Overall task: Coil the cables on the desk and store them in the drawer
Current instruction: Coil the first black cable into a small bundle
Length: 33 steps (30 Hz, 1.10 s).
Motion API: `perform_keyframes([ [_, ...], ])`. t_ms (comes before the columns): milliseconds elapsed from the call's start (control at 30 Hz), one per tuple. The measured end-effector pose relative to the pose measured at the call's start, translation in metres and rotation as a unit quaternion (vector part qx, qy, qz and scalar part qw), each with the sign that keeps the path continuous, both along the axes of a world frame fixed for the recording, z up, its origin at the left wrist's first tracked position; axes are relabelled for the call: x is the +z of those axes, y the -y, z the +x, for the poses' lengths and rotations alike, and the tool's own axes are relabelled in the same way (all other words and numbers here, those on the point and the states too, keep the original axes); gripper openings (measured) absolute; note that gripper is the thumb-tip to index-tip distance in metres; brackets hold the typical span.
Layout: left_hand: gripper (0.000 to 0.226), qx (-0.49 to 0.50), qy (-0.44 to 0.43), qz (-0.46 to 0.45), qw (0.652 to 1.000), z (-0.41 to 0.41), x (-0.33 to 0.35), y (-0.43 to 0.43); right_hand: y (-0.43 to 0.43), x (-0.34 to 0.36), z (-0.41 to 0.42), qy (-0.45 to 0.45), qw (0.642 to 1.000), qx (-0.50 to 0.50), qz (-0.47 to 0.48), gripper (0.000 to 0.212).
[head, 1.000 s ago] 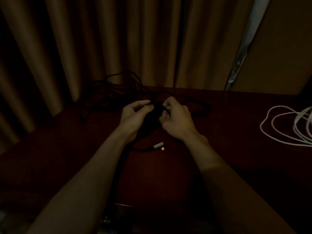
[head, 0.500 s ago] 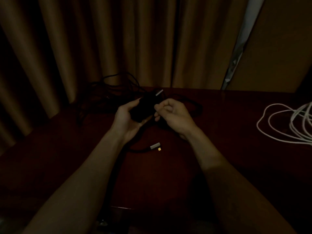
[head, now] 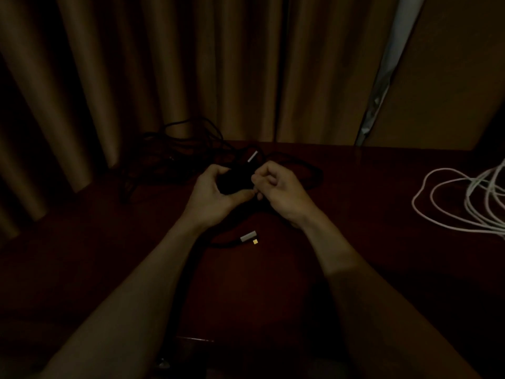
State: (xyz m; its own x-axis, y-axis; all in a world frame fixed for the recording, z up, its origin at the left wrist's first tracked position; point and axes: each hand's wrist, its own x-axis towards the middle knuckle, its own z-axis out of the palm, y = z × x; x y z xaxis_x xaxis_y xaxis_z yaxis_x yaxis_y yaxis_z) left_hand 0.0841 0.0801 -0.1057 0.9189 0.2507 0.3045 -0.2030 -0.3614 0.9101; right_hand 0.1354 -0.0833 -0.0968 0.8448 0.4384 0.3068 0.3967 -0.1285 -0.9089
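Observation:
In dim light, my left hand point(head: 211, 191) grips a small bundle of coiled black cable point(head: 236, 177) just above the dark red desk point(head: 273, 283). A silver plug point(head: 252, 156) sticks up from the bundle. My right hand point(head: 276, 188) pinches the same black cable right beside the bundle, fingers curled. The cable's other silver plug point(head: 248, 237) lies on the desk below my hands. A loop of the black cable point(head: 314, 173) trails to the right behind my right hand.
A loose tangle of black cables point(head: 175, 157) lies at the desk's back left by the brown curtain point(head: 191, 64). White cables point(head: 464, 198) lie in loose loops at the right edge. The desk's front edge point(head: 195, 339) shows near the bottom.
My hands lifted the black bundle off the desk and turned it, so a silver plug now points up. The right hand has closed in on the bundle.

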Motion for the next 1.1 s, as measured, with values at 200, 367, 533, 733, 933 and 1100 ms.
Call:
perform_keyframes([
  [200, 0.048, -0.016, 0.023, -0.03, 0.999, 0.0, 0.0, 0.005, -0.001, 0.0, 0.0, -0.02, 1.0, 0.007, -0.009, 0.004],
  [367, 0.046, 0.001, 0.027, -0.092, 0.995, 0.003, -0.001, 0.002, -0.009, 0.002, -0.001, -0.025, 1.0, -0.001, 0.0, 0.005],
  [533, 0.034, -0.016, 0.015, -0.209, 0.978, 0.006, 0.002, 0.004, -0.003, 0.006, 0.0, -0.077, 0.996, 0.033, 0.026, 0.011],
  [733, 0.021, -0.072, -0.013, -0.335, 0.939, 0.003, 0.007, 0.003, 0.001, 0.009, 0.003, -0.066, 0.997, 0.037, -0.023, 0.014],
  [933, 0.025, -0.126, -0.072, -0.376, 0.915, -0.001, 0.011, 0.007, 0.006, 0.004, 0.008, -0.062, 0.998, -0.009, -0.013, 0.025],
  [1100, 0.039, -0.14, -0.081, -0.326, 0.932, -0.001, 0.012, 0.003, 0.007, 0.006, 0.003, -0.085, 0.994, 0.064, 0.011, 0.028],
])
